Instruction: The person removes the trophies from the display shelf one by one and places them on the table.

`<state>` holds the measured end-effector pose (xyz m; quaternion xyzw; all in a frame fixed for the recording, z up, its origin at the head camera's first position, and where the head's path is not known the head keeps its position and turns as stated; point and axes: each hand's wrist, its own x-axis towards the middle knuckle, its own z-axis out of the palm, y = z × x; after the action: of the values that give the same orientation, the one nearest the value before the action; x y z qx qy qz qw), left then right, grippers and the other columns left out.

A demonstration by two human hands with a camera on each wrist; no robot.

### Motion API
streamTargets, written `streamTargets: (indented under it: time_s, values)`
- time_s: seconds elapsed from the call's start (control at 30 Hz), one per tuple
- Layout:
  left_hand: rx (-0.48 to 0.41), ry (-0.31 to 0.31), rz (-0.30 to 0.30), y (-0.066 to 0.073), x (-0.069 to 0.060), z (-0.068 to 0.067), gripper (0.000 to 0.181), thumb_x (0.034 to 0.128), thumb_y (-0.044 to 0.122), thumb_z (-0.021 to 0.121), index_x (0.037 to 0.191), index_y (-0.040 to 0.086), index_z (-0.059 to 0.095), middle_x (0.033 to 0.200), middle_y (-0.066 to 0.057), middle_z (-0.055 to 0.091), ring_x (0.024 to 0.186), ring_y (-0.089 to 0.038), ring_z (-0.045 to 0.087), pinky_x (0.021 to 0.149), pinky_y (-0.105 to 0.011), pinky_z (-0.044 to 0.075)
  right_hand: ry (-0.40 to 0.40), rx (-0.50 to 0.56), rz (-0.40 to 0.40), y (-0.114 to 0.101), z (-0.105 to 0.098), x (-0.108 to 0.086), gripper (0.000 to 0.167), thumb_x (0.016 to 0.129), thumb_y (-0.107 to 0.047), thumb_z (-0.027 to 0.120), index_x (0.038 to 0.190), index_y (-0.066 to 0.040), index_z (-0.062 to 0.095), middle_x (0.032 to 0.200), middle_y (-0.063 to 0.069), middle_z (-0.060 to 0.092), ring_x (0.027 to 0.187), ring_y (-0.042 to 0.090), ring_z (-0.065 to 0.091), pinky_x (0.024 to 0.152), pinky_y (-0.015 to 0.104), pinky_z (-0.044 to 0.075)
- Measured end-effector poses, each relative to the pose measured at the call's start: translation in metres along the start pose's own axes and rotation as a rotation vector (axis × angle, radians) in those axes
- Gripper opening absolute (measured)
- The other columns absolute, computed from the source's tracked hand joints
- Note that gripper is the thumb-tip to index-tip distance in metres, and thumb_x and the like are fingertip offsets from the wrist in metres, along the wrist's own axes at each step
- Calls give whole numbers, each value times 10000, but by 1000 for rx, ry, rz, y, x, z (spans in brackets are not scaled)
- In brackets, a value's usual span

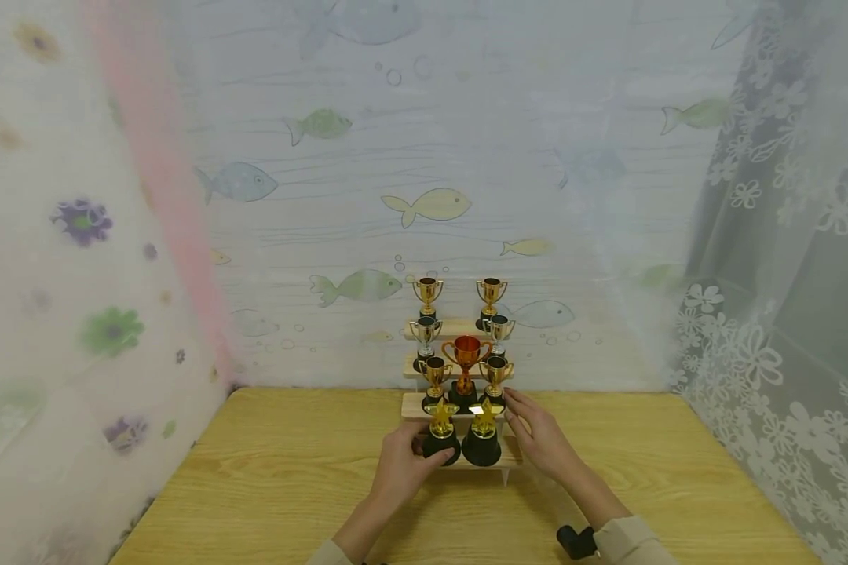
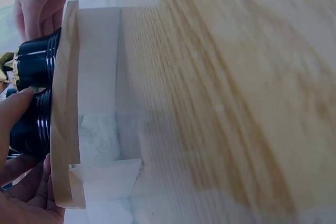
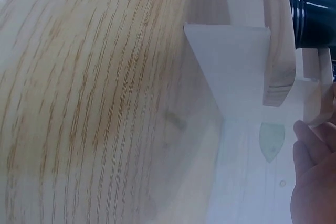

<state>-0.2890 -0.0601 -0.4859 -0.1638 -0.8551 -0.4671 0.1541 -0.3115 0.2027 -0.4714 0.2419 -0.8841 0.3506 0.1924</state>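
Observation:
A stepped wooden display stand (image 1: pixel 413 404) with white supports bears small trophies on several tiers. My left hand (image 1: pixel 403 463) holds the black base of the left gold star trophy (image 1: pixel 441 424) on the lowest tier, thumb in front and fingers at its left side. Beside it stands the right star trophy (image 1: pixel 482 449). My right hand (image 1: pixel 542 441) is at the stand's right side, near the right gold cup (image 1: pixel 495 373), its fingers fairly straight. In the right wrist view, the fingertips lie close to a tier's end; contact is unclear. An orange-red cup (image 1: pixel 467 351) stands mid-stand.
Silver cups (image 1: pixel 426 333) and gold cups (image 1: pixel 427 292) stand in pairs on the upper tiers. The wood-grain table (image 1: pixel 290 471) lies under the stand. A fish-patterned curtain (image 1: pixel 431 157) hangs behind. A black object (image 1: pixel 575 541) shows by the right sleeve.

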Motion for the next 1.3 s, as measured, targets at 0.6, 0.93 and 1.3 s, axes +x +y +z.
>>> streamTargets:
  time_s: [0.6, 0.93, 1.3]
  values:
    - [-15, -42, -28, 5, -2, -14, 530, 818, 345, 878, 1235, 59, 721, 956, -14, 701, 683, -56, 553, 607, -232, 495, -1, -13, 1, 3, 1, 0, 428, 1083, -119, 509, 1434, 126, 496, 1518, 270, 462, 1375, 489, 450, 1089, 617, 380]
    - [-6, -13, 1, 13, -5, -29, 516, 806, 313, 890, 1219, 51, 725, 804, 26, 630, 643, -81, 523, 587, -232, 478, 5, -9, -3, 4, 1, -1, 428, 1083, -117, 505, 1437, 124, 494, 1523, 270, 455, 1380, 486, 444, 1090, 618, 379]
    - [33, 21, -30, 14, -4, -42, 584, 791, 346, 897, 1213, -11, 711, 873, -12, 663, 725, -115, 549, 627, -237, 482, -2, -23, 16, 4, 2, -1, 428, 1088, -128, 499, 1440, 116, 495, 1538, 252, 444, 1393, 473, 437, 1117, 598, 361]
